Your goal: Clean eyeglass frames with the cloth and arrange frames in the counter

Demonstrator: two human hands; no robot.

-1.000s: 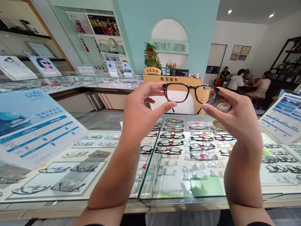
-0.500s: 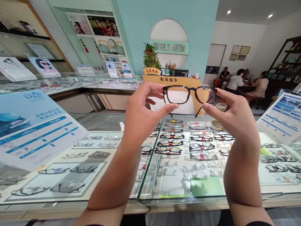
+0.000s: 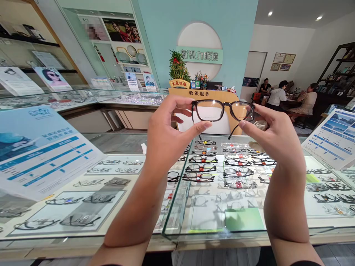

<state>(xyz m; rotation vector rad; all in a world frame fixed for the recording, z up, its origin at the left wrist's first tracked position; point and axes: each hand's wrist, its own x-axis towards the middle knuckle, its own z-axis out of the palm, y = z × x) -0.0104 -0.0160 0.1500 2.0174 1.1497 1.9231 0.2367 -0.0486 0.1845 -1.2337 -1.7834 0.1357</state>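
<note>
teal wall (image 3: 155, 22), ceiling lights (image 3: 318, 18), seemingly plank floor (image 3: 340, 254)

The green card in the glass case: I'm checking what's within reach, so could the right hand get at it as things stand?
Probably not: the right hand is busy holding up the dark glasses with the left hand, and the glass case seems to close over the green card.

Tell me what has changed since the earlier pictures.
The black-rimmed, clear-lensed eyeglasses have tilted slightly: the tips of their thin dark temple arms now sit lower and a little further left in view. Nothing was taken up or let go. The left hand and right hand still hold the frame at its ends; the red-tagged eyeglasses below stayed put.
</note>
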